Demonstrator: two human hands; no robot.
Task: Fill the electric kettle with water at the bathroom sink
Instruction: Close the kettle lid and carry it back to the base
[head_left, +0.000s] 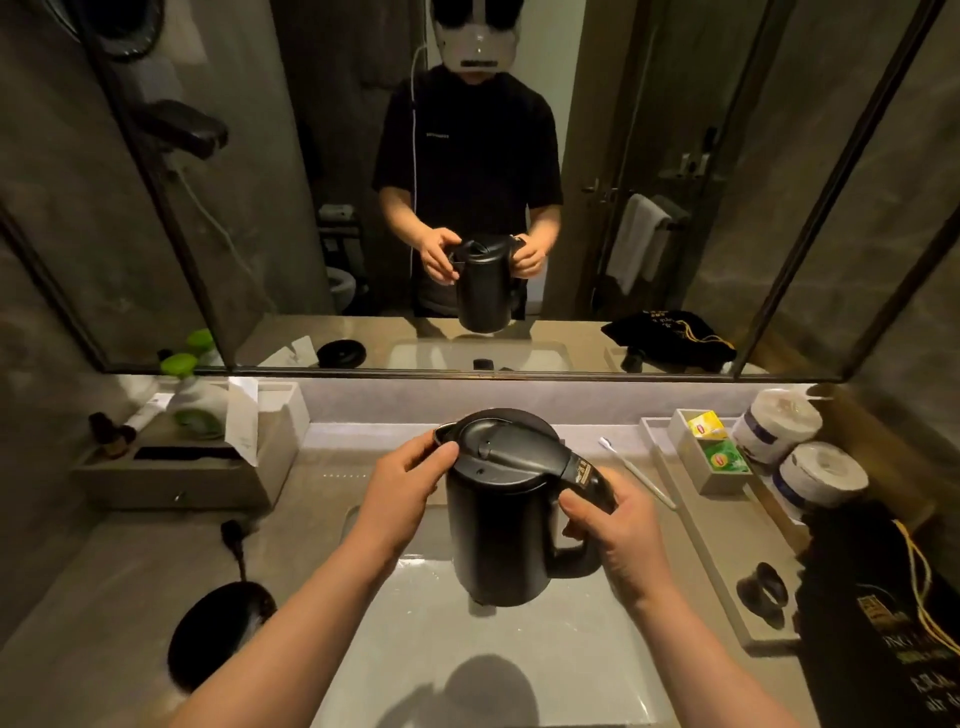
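Head view: kettle (493, 540) is held over sink (613, 639), handle gripped by right hand (618, 540), closed lid (498, 449) pinched by left hand (402, 491); lid opening is needed next.

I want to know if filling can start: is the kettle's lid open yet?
No. The lid lies flat and shut on the kettle, with the left hand at its rim and the right hand on the handle.

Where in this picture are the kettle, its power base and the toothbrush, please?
kettle (496, 540): head view, on the front of its black body.
power base (221, 631): head view, on the disc's top, left of the sink.
toothbrush (636, 470): head view, on the middle of its white handle.
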